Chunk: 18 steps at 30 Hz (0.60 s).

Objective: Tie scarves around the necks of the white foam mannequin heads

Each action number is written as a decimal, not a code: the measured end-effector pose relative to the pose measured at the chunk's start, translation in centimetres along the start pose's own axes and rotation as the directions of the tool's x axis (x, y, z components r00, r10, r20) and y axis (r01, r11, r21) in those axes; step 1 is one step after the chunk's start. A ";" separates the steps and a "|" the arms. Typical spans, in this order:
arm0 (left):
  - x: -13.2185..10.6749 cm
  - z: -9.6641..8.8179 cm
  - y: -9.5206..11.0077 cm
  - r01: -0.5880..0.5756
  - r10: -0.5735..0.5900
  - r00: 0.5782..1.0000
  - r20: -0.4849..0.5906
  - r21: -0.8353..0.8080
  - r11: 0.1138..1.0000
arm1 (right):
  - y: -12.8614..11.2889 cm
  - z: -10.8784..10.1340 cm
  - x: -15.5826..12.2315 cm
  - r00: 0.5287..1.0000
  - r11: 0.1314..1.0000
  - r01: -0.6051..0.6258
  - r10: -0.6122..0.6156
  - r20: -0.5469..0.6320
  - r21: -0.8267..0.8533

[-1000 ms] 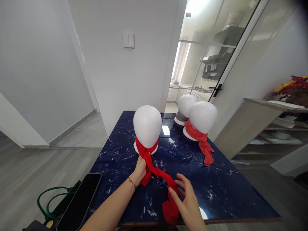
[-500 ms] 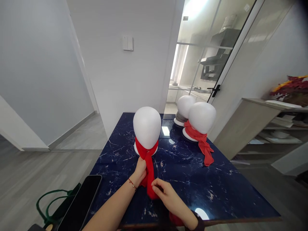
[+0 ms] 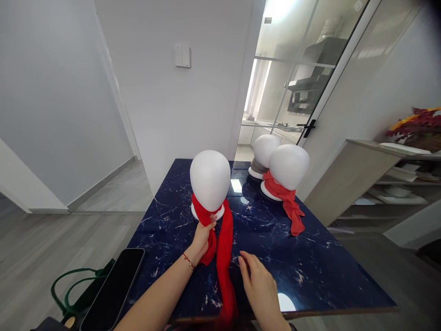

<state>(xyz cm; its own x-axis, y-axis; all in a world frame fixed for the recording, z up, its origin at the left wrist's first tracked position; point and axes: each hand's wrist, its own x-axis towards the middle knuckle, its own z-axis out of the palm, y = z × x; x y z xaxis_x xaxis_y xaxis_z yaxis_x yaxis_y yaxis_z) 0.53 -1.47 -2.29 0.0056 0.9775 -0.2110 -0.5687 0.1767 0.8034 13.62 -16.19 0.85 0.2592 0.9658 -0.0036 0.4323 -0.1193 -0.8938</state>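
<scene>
A white mannequin head (image 3: 210,179) stands upright near the middle of the dark blue marbled table (image 3: 275,250). Around its neck runs a red scarf (image 3: 224,248); one long end hangs down the right side toward the table's front edge, and a shorter end drops at the left. My left hand (image 3: 203,236) is closed on the scarf just below the head's chin. My right hand (image 3: 257,280) is over the table to the right of the long end, apart from it, fingers loosely spread and holding nothing.
At the table's back right stand two more white heads, one with a coral-red scarf (image 3: 292,211), the other with a grey wrap (image 3: 259,166). A black phone (image 3: 113,289) and a green-handled bag (image 3: 77,285) are at the left. A shelf unit (image 3: 344,184) stands beyond the right edge.
My right hand has come away from the red scarf and moved right. The scarf's long end has shifted right and now reaches the front edge. My left hand still grips below the chin.
</scene>
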 end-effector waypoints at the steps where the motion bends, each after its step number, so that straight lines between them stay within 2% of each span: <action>1: 0.1 -0.1 -0.1 -0.002 0.002 1.000 0.008 0.007 1.000 | -0.1 -0.1 0.1 0.996 0.989 0.058 -0.068 -0.063 -0.138; 2: 0.1 -0.2 -0.1 -0.006 0.006 1.000 0.016 0.009 1.000 | -0.2 0.2 0.2 0.989 0.964 0.098 -0.122 -0.081 -0.249; 5: 0.1 -0.2 -0.1 -0.016 0.016 1.000 0.018 -0.005 1.000 | -0.2 2.3 0.6 0.981 0.893 0.172 -0.193 -0.006 -0.417; 8: -0.1 0.1 0.1 -0.006 0.006 1.000 -0.004 -0.015 1.000 | 0.0 4.3 1.2 0.970 0.866 0.233 -0.237 0.049 -0.442; 9: -0.2 0.2 0.1 -0.001 0.001 1.000 -0.003 -0.015 1.000 | -0.1 4.4 1.4 0.968 0.894 0.251 -0.238 0.081 -0.371; 11: -0.2 0.3 0.2 0.002 -0.002 1.000 0.006 -0.018 1.000 | -0.7 3.7 1.5 0.969 0.966 0.235 -0.223 0.106 -0.112; 12: -0.2 0.4 0.3 -0.004 0.004 1.000 0.012 -0.018 1.000 | -1.2 3.0 1.3 0.975 0.978 0.207 -0.209 0.073 0.034; 14: -0.2 0.4 0.3 -0.018 0.018 1.000 0.011 -0.013 1.000 | -2.2 1.4 0.5 0.983 0.950 0.180 -0.164 -0.084 0.253; 16: -0.2 0.5 0.3 -0.030 0.030 1.000 0.003 -0.008 1.000 | -3.2 0.2 -0.6 0.966 0.919 0.221 -0.162 -0.199 0.325; 17: -0.3 0.5 0.3 -0.027 0.027 1.000 0.002 -0.013 1.000 | -3.7 0.0 -1.2 0.961 0.913 0.253 -0.200 -0.191 0.320; 18: -0.5 0.6 0.4 -0.013 0.013 1.000 0.007 -0.022 1.000 | -4.1 0.0 -1.7 0.957 0.909 0.286 -0.258 -0.131 0.303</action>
<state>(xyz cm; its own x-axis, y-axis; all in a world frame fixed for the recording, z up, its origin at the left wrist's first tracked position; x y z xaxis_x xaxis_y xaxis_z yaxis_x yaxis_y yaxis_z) 0.77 -1.81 -1.57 0.0045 0.9805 -0.1967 -0.5864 0.1619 0.7937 11.38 -17.32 4.51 0.2498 0.9251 0.2859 0.2059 0.2378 -0.9492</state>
